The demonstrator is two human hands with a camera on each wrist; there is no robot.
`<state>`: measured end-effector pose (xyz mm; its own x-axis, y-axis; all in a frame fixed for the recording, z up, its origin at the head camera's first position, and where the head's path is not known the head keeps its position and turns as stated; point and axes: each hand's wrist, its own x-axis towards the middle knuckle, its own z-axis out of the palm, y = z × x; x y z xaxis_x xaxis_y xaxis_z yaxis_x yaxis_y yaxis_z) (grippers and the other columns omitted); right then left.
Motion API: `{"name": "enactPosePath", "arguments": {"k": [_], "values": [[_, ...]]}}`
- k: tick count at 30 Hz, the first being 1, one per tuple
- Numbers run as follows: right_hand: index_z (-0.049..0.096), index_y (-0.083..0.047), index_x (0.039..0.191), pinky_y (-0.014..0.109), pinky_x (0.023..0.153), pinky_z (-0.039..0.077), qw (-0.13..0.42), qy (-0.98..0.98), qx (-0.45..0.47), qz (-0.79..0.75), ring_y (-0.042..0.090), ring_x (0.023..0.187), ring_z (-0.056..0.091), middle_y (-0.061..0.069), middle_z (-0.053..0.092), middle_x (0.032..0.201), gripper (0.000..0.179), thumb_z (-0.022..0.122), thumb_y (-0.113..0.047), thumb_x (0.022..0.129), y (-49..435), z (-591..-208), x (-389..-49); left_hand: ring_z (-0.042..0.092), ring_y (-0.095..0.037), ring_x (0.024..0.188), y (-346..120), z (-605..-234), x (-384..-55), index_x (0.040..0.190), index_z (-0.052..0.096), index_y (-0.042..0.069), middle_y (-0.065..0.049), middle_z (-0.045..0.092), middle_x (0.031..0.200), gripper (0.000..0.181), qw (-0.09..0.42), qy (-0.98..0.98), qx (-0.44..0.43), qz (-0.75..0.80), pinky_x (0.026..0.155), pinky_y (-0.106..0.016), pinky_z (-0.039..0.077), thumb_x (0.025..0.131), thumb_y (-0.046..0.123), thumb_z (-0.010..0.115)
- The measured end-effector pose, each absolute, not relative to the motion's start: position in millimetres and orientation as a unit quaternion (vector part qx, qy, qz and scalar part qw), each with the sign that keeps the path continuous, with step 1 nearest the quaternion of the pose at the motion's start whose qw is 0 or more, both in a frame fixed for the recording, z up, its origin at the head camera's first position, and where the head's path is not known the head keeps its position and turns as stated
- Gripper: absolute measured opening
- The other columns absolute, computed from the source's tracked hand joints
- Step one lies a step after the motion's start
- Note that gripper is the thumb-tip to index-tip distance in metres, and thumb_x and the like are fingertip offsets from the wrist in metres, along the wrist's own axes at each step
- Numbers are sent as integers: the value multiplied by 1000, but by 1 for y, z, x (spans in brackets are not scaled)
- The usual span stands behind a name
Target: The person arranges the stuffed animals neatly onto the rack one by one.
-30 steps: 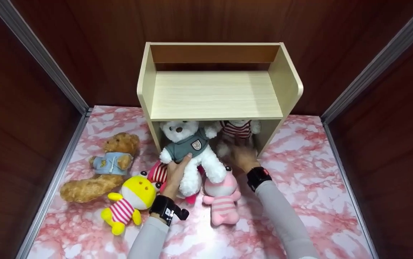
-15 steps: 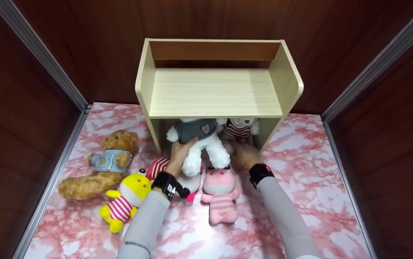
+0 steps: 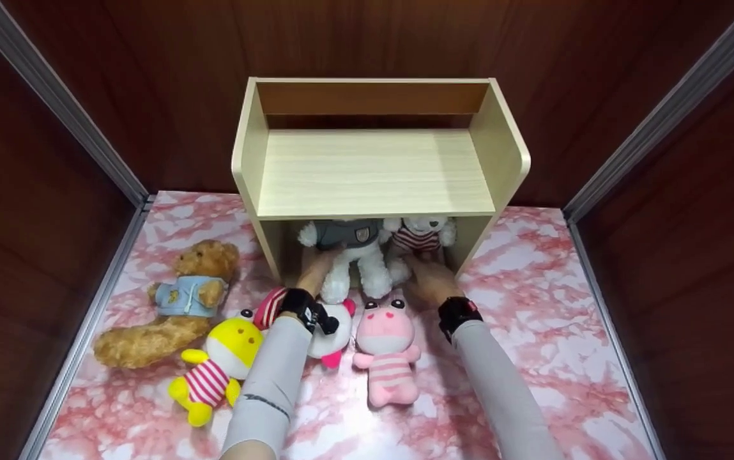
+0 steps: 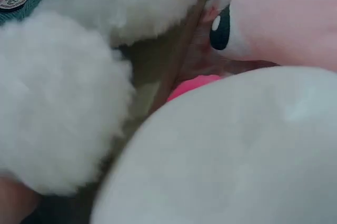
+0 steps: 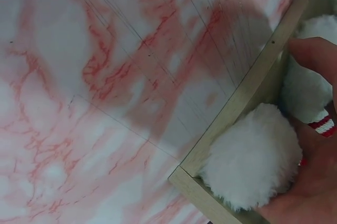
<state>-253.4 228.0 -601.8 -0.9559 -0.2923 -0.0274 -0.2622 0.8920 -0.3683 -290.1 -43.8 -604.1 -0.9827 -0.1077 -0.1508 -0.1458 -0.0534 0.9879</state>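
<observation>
A white teddy bear (image 3: 357,255) in a grey-green sweater sits in the shelf's lower compartment, its head hidden under the upper board. My left hand (image 3: 320,268) holds its side, the thumb in front and the other fingers out of sight. To its right sits a second white teddy bear (image 3: 418,239) in a red-and-white striped shirt. My right hand (image 3: 430,278) grips this bear low down at a leg, between its feet; in the right wrist view a white foot (image 5: 255,158) shows beside the hand. The left wrist view shows the first bear's fluffy foot (image 4: 58,103) close up.
The pale wooden shelf (image 3: 376,172) stands against the back wall. Before it on the pink marbled surface (image 3: 533,358) lie a pink frog plush (image 3: 387,358), a white-faced plush (image 3: 331,335) under my left wrist, a yellow frog plush (image 3: 226,358) and a brown squirrel-like plush (image 3: 194,294).
My left hand has moved the bear in the grey-green sweater back and more upright into the lower compartment. My right hand has stayed at the striped-shirt bear's legs.
</observation>
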Motion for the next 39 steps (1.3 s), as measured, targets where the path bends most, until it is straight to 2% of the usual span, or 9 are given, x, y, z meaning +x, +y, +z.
{"name": "enactPosePath", "arguments": {"k": [7,12,15,20,23,29,33,36,39], "values": [[48,-19,154,62,91,54,49,971,-135,-190,52,105,66,29,68,122,64,73,-27,95,229,-605,-243,53,-33,130,-27,-621,-290,138,53,-11,-26,59,140,52,31,696,-119,707,116,-35,38,92,9,67],[45,-21,156,64,98,50,65,972,-121,-188,53,115,62,29,60,137,68,74,-30,95,227,-605,-242,45,-33,141,-23,-622,-294,146,46,-12,-26,51,150,55,47,682,-101,723,121,-35,31,97,8,63],[45,-21,157,65,98,50,63,973,-121,-185,53,116,61,29,58,139,68,73,-30,95,225,-605,-243,49,-35,137,-22,-621,-298,142,49,-13,-27,55,145,53,18,690,-97,717,119,-36,35,96,7,65],[45,-22,157,66,97,50,59,975,-121,-176,54,115,61,29,58,140,66,69,-30,96,221,-606,-246,65,-41,111,-16,-623,-302,121,64,-15,-30,69,118,41,-53,801,-103,588,100,-45,51,91,12,71],[45,-21,157,65,100,47,48,976,-122,-174,53,119,59,27,58,142,67,70,-29,95,220,-607,-249,67,-46,103,-14,-625,-303,114,65,-15,-32,70,108,41,-82,841,-103,525,93,-52,53,91,19,73],[46,-18,156,65,107,42,42,977,-122,-171,53,127,55,25,55,147,68,72,-27,94,221,-608,-251,67,-48,105,-13,-629,-301,125,57,-11,-33,69,111,51,-98,840,-100,524,93,-54,53,92,25,71],[48,-18,153,68,111,34,34,978,-117,-168,55,140,41,27,45,154,66,73,-26,92,223,-605,-250,67,-46,104,-13,-620,-294,122,58,-11,-30,70,109,48,-108,833,-81,537,94,-54,53,90,21,73],[50,-17,152,70,111,34,28,977,-118,-173,56,142,36,30,41,156,64,72,-25,92,222,-605,-248,66,-44,107,-16,-613,-287,123,58,-9,-27,70,111,48,-90,832,-82,541,96,-51,52,90,23,73],[50,-17,152,70,108,37,30,975,-117,-186,57,139,39,30,42,155,64,72,-26,92,222,-606,-248,66,-41,111,-20,-610,-284,126,58,-6,-24,70,116,51,-71,831,-81,545,99,-49,51,90,26,73]]}}
